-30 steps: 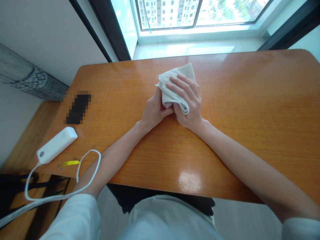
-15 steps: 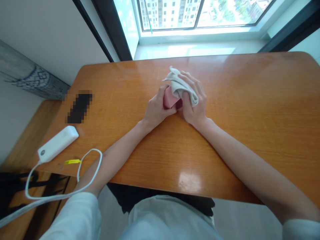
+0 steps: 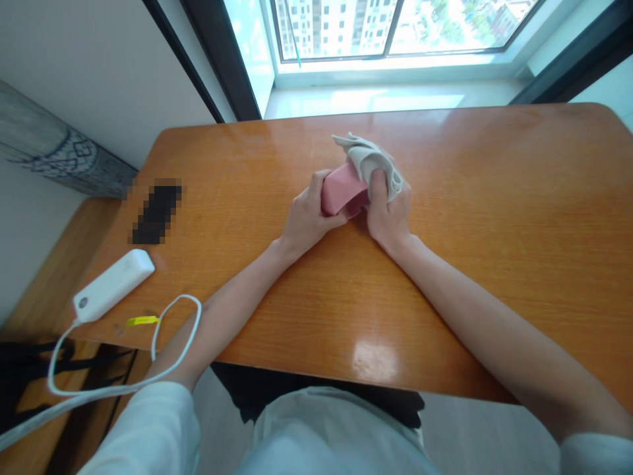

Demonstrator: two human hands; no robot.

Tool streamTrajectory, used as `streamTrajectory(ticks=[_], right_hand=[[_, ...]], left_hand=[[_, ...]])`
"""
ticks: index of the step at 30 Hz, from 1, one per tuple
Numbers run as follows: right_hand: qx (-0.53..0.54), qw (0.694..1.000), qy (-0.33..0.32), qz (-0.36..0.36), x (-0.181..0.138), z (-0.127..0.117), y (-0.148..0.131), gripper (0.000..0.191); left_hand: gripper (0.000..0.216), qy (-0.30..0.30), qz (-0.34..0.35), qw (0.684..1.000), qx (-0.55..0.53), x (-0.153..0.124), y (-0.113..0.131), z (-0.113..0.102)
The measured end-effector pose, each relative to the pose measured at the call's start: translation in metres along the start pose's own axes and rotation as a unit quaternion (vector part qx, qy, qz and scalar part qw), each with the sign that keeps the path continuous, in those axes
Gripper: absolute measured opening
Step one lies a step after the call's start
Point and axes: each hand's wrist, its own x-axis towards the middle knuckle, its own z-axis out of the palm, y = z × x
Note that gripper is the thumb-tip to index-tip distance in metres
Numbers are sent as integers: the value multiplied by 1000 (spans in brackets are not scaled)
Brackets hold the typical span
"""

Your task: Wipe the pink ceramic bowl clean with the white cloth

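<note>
Over the middle of the wooden table, my left hand (image 3: 309, 211) grips a pink, angular, hollow object (image 3: 342, 188) by its left side, thumb along the near edge. Its exact kind is unclear; it looks like a small box or cup with a darker opening facing me. My right hand (image 3: 390, 211) is closed on a folded pale grey cloth (image 3: 373, 161), thumb pressed on top of it. The cloth touches the right side of the pink object. Most of my right fingers are hidden behind the cloth.
On the table (image 3: 494, 231) at the left lie a pixelated dark object (image 3: 157, 214) and a white power-bank-like block (image 3: 115, 285). A white cable (image 3: 168, 379) with a yellow tag (image 3: 142, 320) loops over my left forearm. A window (image 3: 395, 30) is beyond the far edge.
My right hand and the cloth have shifted slightly right across the pink object, uncovering more of its top and front. The right fingers are now tucked behind the cloth. My left hand has barely moved.
</note>
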Motion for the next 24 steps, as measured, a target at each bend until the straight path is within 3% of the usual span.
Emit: streamTrajectory(ticks=[3,5,7,13,15,19,21,24], right_hand=[[-18,998,-42,-51,-3,-2,-6,62],[-37,987,-106,-119,-4,-3,-15,63],[-50,979,-129,-149,-4,-2,-20,61],[-40,999,8,-31,-1,0,-4,53],[-52,996,-9,-76,-4,0,-6,55],[-47,968,-128,-211,-6,1,-21,57],[-37,971,-133,-197,-4,1,-22,55],[-32,996,-54,-67,0,0,-9,58]], left_hand=[[70,-8,6,1000,2,-2,-3,0],[59,-18,8,1000,2,-3,-7,0],[49,-22,2,1000,6,-3,-8,0],[69,6,-5,1000,11,0,2,1],[67,4,3,1000,-2,-1,-1,2],[45,-16,12,1000,-21,-2,-16,6],[45,-21,7,999,-28,-1,-18,7],[60,6,7,1000,-15,0,-11,5]])
